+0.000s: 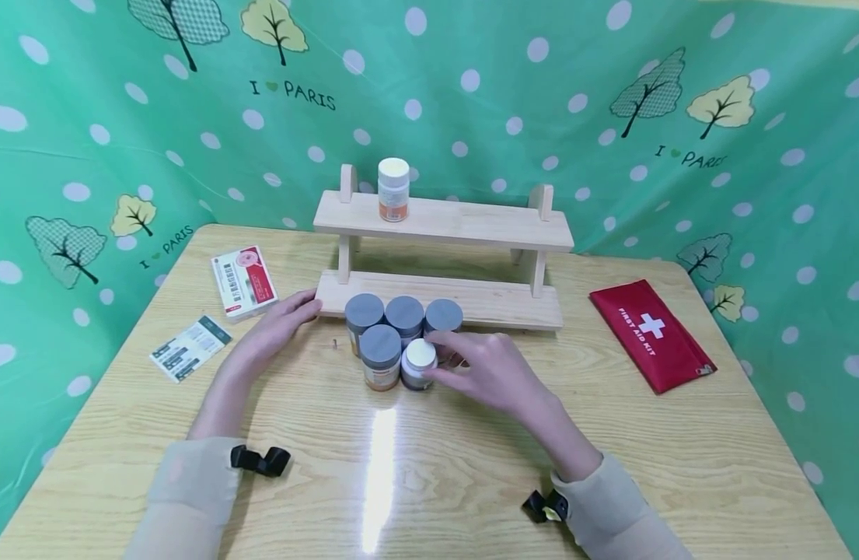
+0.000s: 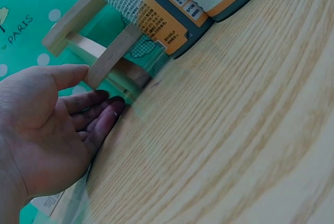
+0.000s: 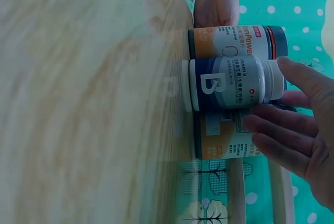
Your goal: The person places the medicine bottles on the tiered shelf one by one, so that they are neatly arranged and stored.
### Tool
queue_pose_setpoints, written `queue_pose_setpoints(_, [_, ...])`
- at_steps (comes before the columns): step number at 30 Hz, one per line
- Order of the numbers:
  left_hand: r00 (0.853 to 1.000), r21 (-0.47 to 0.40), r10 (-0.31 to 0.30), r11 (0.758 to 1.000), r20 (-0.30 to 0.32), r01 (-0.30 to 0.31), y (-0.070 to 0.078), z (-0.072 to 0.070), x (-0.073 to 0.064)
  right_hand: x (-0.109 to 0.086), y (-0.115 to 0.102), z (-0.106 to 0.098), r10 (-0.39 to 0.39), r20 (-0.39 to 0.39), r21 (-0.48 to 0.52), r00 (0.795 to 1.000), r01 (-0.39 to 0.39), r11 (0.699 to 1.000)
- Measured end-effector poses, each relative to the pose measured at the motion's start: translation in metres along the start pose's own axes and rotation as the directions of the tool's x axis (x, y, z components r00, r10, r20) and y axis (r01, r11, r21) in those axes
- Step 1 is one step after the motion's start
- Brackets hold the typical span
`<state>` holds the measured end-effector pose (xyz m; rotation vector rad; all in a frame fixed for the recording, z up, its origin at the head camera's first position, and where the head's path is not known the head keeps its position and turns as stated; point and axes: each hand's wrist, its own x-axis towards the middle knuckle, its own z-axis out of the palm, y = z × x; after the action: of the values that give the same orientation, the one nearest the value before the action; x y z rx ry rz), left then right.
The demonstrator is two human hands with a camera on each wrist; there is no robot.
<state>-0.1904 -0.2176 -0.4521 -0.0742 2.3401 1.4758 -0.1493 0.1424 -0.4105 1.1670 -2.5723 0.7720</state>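
White-capped bottle [image 3: 222,83], one, stood on the surface [image 1: 317,435] by four gray-lidded jars [image 1: 381,348], rear ones partly hidden. Right hand [image 1: 488,369] pinched its cap [image 3: 274,80]; left hand [image 1: 278,323], fingers loosely curved, touched the rack [image 1: 464,222].

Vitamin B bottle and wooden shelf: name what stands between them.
In the head view, three grey-lidded jars in a row stand between the Vitamin B bottle and the shelf.

Both sleeves [image 1: 191,484] are pale greyish, each bearing a small black fitting [image 1: 276,462], perhaps a camera mount
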Motion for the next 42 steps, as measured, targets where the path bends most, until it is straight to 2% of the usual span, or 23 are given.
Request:
queue_pose_setpoints(10, [1.0, -0.007, 0.002, 1.0, -0.006, -0.002, 0.0008, 0.0009, 0.0012, -0.0003, 0.0006, 0.0039, 0.048, 0.047, -0.035, 0.998, -0.046, 0.998])
queue_pose_setpoints(19, [1.0, -0.019, 0.007, 1.0, -0.005, -0.007, 0.0, 0.0012, 0.0006, 0.001, -0.0002, 0.0065, 0.092, 0.089, -0.01, 0.992, -0.092, 0.996])
queue_pose_setpoints(31, [1.0, -0.02, 0.018, 1.0, -0.006, -0.018, -0.001, 0.0002, 0.0012, 0.0, -0.0003, 0.0033, 0.095, 0.113, -0.026, 0.989, -0.093, 0.995])
queue_pose_setpoints(36, [1.0, -0.02, 0.018, 1.0, -0.005, -0.018, -0.0019, 0.0008, 0.0027, -0.0001, -0.0013, 0.0009, 0.094, 0.137, 0.015, 0.986, -0.097, 0.995])
queue_pose_setpoints(42, [1.0, -0.025, 0.01, 1.0, -0.002, -0.01, -0.0016, 0.0005, 0.002, 0.0003, -0.0018, 0.0001, 0.123, 0.181, 0.131, 0.976, -0.148, 0.98])
